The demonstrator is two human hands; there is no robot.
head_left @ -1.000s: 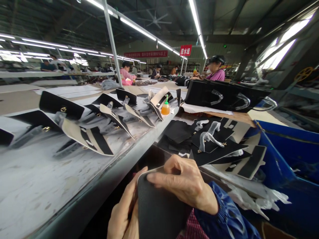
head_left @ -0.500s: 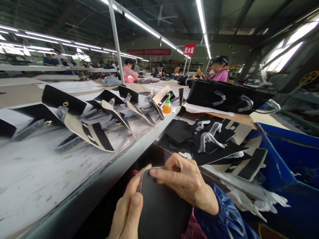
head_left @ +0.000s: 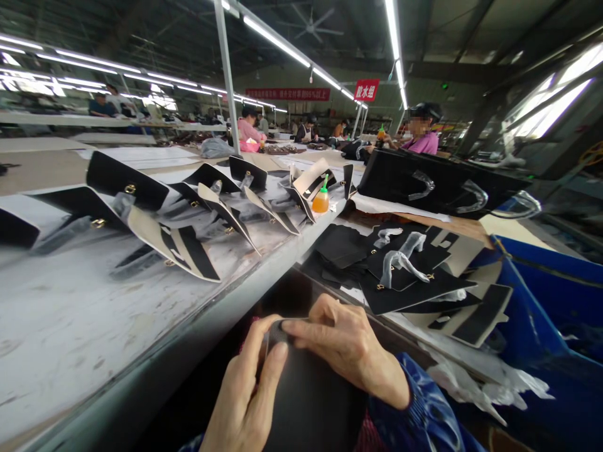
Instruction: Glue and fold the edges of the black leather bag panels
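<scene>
Between my hands, low in the view, is a dark leather panel (head_left: 313, 402) with a rounded top corner. My left hand (head_left: 249, 383) pinches its left edge near that corner, thumb on the face and fingers behind. The fingers of my right hand (head_left: 346, 345) are bent together and press on the top edge, close to the left fingertips. Part of the panel's top is hidden under the right hand. To the left, several black-and-cream bag panels (head_left: 174, 242) with gold fittings stand curved on a white worktable (head_left: 61, 320).
A glue bottle (head_left: 321, 199) with a green tip stands at the table's edge. Right of it lie stacked black pieces (head_left: 342, 248) and wrapped handles (head_left: 400, 267). A blue bin (head_left: 541, 301) stands at right, behind it a black bag panel (head_left: 424, 179). Co-workers sit farther back.
My left thumb has moved up and right onto the panel's face near the corner. The right hand keeps nearly the same place. The view has shifted slightly.
</scene>
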